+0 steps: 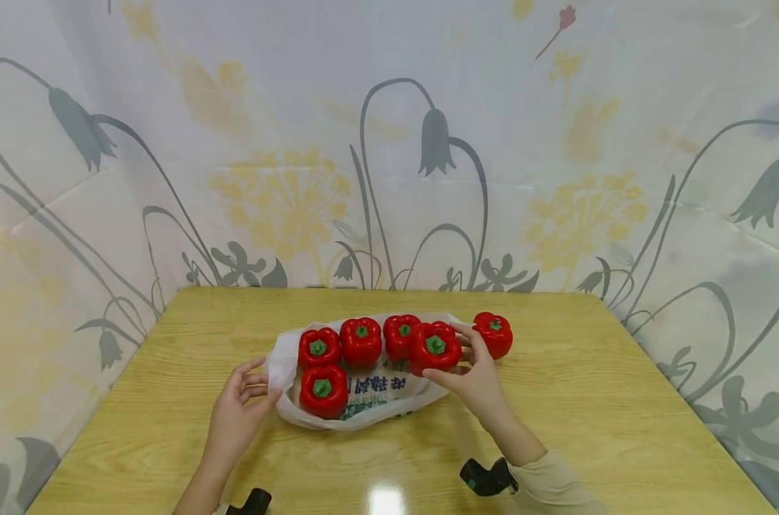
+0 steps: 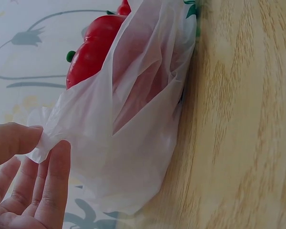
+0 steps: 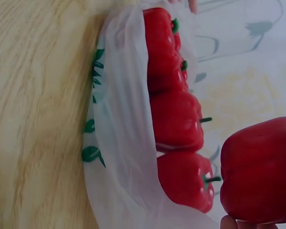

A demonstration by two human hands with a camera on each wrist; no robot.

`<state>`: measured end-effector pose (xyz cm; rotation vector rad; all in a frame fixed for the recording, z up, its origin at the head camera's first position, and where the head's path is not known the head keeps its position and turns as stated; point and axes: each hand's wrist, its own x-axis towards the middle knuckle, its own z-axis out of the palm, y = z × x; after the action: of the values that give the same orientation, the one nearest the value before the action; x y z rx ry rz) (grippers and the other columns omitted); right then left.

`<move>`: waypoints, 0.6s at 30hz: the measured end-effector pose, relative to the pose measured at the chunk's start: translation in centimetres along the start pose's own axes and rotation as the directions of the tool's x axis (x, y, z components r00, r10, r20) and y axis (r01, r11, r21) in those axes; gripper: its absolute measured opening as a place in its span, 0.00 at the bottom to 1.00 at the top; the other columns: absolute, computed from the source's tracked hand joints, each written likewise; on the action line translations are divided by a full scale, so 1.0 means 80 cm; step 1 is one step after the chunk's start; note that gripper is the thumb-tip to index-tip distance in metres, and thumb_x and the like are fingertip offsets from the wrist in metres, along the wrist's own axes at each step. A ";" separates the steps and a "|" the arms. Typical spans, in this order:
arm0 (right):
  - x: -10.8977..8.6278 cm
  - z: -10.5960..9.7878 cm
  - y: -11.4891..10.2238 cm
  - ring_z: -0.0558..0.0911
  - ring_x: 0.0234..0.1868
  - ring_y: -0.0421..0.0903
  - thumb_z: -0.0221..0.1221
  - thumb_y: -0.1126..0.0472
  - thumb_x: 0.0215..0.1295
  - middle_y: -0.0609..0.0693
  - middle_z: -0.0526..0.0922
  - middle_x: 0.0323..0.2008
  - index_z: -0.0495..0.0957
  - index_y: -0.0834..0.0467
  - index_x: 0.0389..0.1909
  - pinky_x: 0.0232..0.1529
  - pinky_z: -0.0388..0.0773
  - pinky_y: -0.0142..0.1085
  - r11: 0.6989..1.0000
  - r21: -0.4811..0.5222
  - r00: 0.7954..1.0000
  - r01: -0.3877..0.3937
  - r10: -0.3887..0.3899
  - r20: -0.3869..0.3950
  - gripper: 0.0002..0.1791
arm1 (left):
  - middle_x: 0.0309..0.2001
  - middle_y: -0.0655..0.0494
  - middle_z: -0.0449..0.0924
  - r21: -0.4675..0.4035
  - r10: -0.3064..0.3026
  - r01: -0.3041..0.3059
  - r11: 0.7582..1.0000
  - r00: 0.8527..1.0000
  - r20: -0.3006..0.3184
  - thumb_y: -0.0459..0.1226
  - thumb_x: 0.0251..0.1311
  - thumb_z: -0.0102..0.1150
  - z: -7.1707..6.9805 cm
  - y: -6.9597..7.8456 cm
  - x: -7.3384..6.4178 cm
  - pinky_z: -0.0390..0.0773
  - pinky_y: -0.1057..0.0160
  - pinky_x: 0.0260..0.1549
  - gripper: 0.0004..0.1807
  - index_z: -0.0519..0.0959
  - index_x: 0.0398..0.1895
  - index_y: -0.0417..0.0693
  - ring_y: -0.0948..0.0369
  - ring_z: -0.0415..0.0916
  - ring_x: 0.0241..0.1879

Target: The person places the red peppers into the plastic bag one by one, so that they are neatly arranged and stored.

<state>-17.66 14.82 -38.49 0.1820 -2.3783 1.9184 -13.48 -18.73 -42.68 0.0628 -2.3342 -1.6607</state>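
A white plastic bag [image 1: 379,418] lies opened out on the table, with several red bell peppers [image 1: 325,391] in it. My left hand [image 1: 241,404] pinches the bag's left edge between thumb and fingers; the left wrist view shows the gathered plastic [image 2: 52,138] there. Over the bag's right end, my right hand [image 1: 476,375] holds a red bell pepper [image 1: 435,348] with its green stem facing up. That held pepper [image 3: 260,171] appears beside the bagged ones in the right wrist view. Another red bell pepper [image 1: 494,336] sits on the table just right of the bag, partly behind my right hand.
The wooden table [image 1: 589,400] reaches back to a hanging cloth [image 1: 389,143] printed with grey and yellow flowers. Blue and green print [image 1: 376,385] shows on the bag's inside. A black wrist device [image 1: 486,478] sits by my right sleeve.
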 end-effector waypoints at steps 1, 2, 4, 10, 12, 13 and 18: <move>0.000 0.003 0.001 0.70 0.48 0.53 0.71 0.66 0.47 0.56 0.67 0.54 0.60 0.56 0.63 0.44 0.76 0.35 1.000 0.005 1.000 0.000 0.000 0.006 0.42 | 0.45 0.43 0.75 0.002 -0.001 0.001 1.000 1.000 0.000 0.27 0.53 0.63 0.000 0.000 0.000 0.77 0.72 0.33 0.30 0.66 0.61 0.42 0.71 0.73 0.37; 0.001 0.006 0.002 0.70 0.48 0.53 0.71 0.65 0.47 0.56 0.67 0.54 0.60 0.56 0.63 0.44 0.76 0.35 1.000 0.004 1.000 0.000 0.000 0.011 0.42 | 0.45 0.43 0.75 0.005 -0.002 0.002 1.000 1.000 0.000 0.27 0.53 0.63 0.000 0.000 0.000 0.77 0.72 0.33 0.30 0.66 0.61 0.42 0.71 0.73 0.37; 0.001 0.012 0.004 0.70 0.48 0.53 0.71 0.65 0.47 0.56 0.67 0.54 0.60 0.56 0.63 0.44 0.76 0.35 1.000 0.011 1.000 -0.004 0.004 0.021 0.42 | 0.45 0.44 0.75 0.011 -0.005 0.005 1.000 1.000 -0.001 0.27 0.53 0.63 0.000 0.001 0.001 0.77 0.72 0.33 0.30 0.66 0.61 0.43 0.71 0.73 0.37; 0.002 0.033 0.006 0.71 0.46 0.53 0.72 0.65 0.46 0.56 0.68 0.52 0.63 0.55 0.62 0.43 0.76 0.36 1.000 0.022 0.999 -0.001 0.000 0.047 0.41 | 0.45 0.44 0.75 0.016 -0.001 0.001 1.000 1.000 -0.001 0.27 0.54 0.63 0.000 0.000 0.001 0.77 0.72 0.33 0.30 0.66 0.61 0.42 0.71 0.73 0.37; 0.002 0.040 0.007 0.71 0.45 0.52 0.72 0.65 0.46 0.57 0.69 0.52 0.62 0.56 0.62 0.43 0.76 0.37 1.000 0.017 0.998 0.006 -0.007 0.057 0.42 | 0.45 0.44 0.75 0.012 -0.003 0.003 1.000 1.000 -0.004 0.28 0.54 0.63 -0.001 0.001 0.001 0.77 0.72 0.33 0.30 0.66 0.61 0.43 0.71 0.73 0.37; 0.002 0.044 0.008 0.71 0.44 0.52 0.72 0.65 0.46 0.57 0.69 0.52 0.62 0.56 0.63 0.42 0.76 0.37 1.000 0.010 0.998 0.008 -0.009 0.060 0.42 | 0.45 0.44 0.75 0.010 -0.005 0.005 1.000 1.000 -0.004 0.28 0.54 0.63 -0.001 0.001 0.001 0.77 0.72 0.33 0.30 0.66 0.61 0.43 0.71 0.73 0.37; 0.001 0.061 0.011 0.70 0.43 0.51 0.72 0.64 0.46 0.57 0.68 0.51 0.62 0.59 0.62 0.42 0.75 0.37 1.000 -0.009 0.997 0.002 -0.001 0.082 0.42 | 0.46 0.43 0.75 -0.002 0.010 -0.010 1.000 1.000 -0.001 0.29 0.55 0.64 -0.001 0.003 0.000 0.76 0.72 0.32 0.30 0.66 0.61 0.42 0.66 0.74 0.38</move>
<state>-17.79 10.27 -40.38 0.2672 -2.4372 1.9352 -13.41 -18.71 -42.47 0.0515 -2.3288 -1.6584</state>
